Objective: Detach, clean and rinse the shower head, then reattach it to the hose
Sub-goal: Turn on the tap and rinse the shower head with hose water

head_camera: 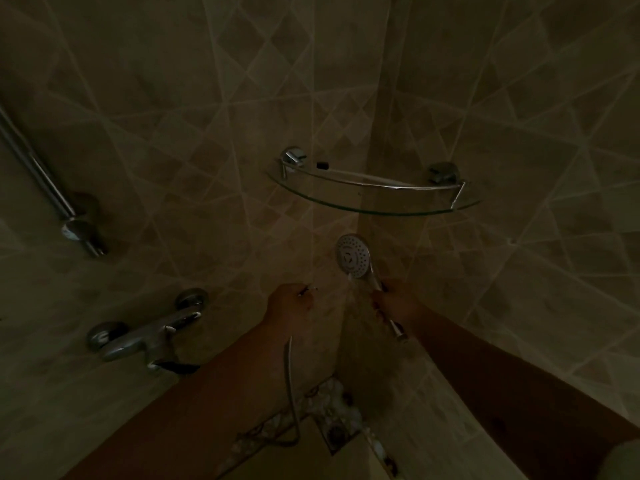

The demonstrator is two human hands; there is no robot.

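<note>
**Shower head detached and held apart from hose for rinsing**

While the lighting is poor, the main positions can be made out. At lower centre of the frame the right hand (pixel 398 301) is curled round the handle of the shower head (pixel 352 258), holding it upright with the perforated face turned towards the viewer. The handle's lower end shows free below the fist, with no hose joined to it. A faint spray crosses between the hands and falls towards the floor drain (pixel 335 433) at bottom centre; judged, the head is held there so rinse water runs straight off. The left hand (pixel 289 304), just left of the head and apart from it, is closed on the metal end of the hose (pixel 291 386), which hangs down past the forearm. The mixer tap (pixel 145 332) sits lower left, the glass corner shelf (pixel 374 188) above the head.
</note>
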